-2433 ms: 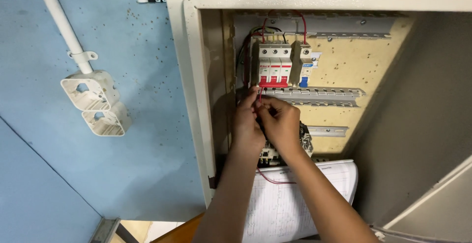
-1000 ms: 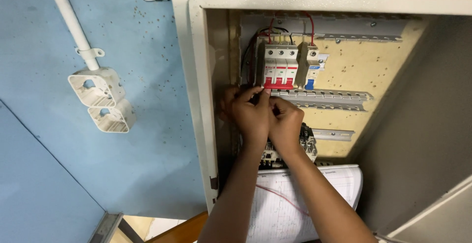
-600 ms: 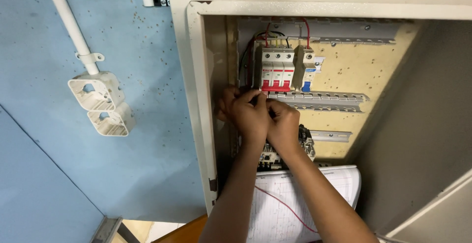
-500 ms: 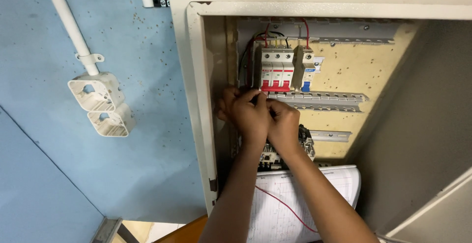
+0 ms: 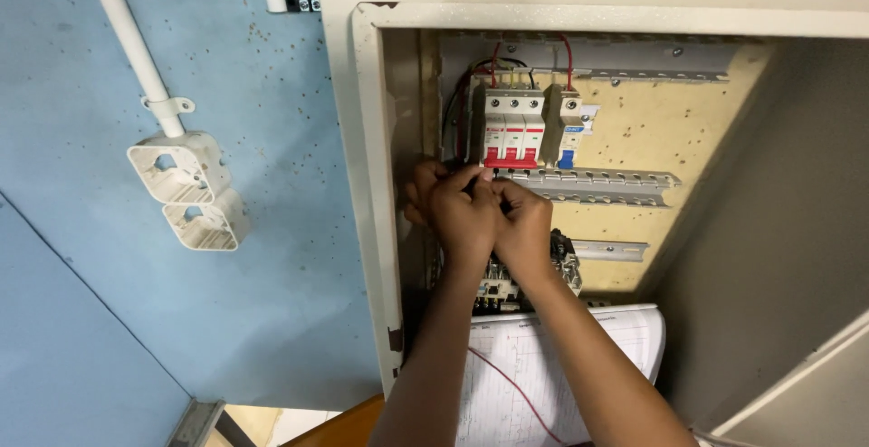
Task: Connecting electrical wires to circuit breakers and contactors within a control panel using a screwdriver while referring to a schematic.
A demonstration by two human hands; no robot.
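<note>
Both my hands reach into an open cream electrical cabinet. My left hand and my right hand are pressed together just under a red-and-white three-pole breaker, fingertips pinched at its lower terminals. What they pinch is hidden by the fingers. A smaller white breaker with a blue tab sits to the right of it. Red and black wires run into the breakers' tops. A contactor block lies partly hidden behind my wrists.
Grey slotted cable ducts cross the beige backplate. A sheet of printed paper with a thin red wire over it rests at the cabinet's bottom. On the blue wall at left hang a white conduit and two open junction boxes.
My hands rose from lower in the cabinet to just beneath the red breaker and shifted slightly left; in the last half second they have barely moved.
</note>
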